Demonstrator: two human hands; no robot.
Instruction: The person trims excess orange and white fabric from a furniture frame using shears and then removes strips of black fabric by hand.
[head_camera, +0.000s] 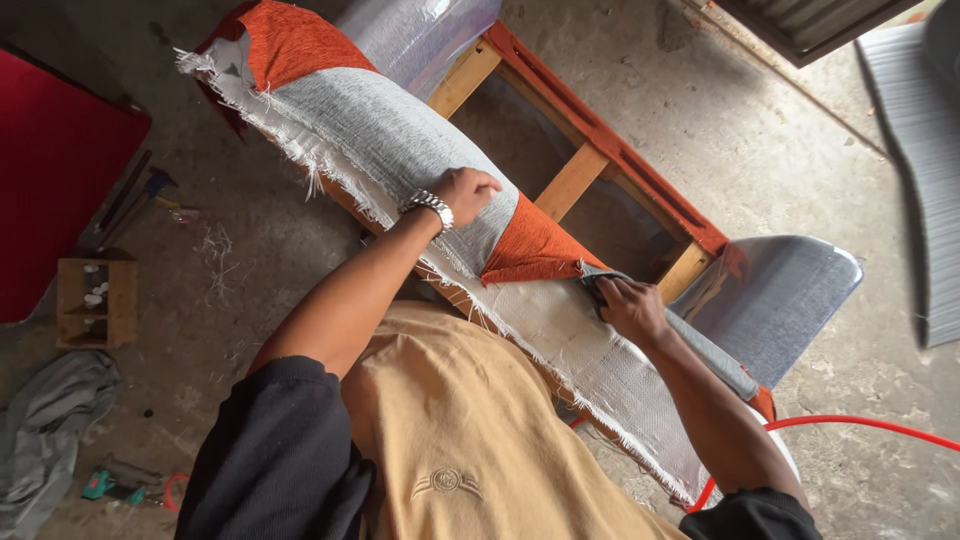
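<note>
in the head view, a long wooden frame (573, 178) with orange-painted rails is seen lying on a concrete floor (800, 140), running from the upper left to the lower right. a grey woven fabric (400, 150) with a frayed white edge is draped over the near rail of the frame, and an orange fabric (535, 248) is folded back over it near the middle, with more orange cloth showing at the frame's upper left end.

the left hand (466, 192), with a metal wristwatch (430, 207) worn at the wrist, is pressed down on the grey fabric just beside the orange fold; the fingers are curled together against the cloth, but whether any cloth is pinched cannot be told. the right hand (630, 305) is laid on the pale fabric at the near rail, just below the tip of the orange fold, and its fingers are closed on a dark edge of the cloth.

a clear plastic-wrapped panel (775, 290) is seen at the frame's far right corner. a red hose (860, 425) is curved across the floor at the lower right. a small wooden box (96, 300) is set on the floor at the left, near a red sheet (50, 180), with a grey rag (50, 420) below it.
</note>
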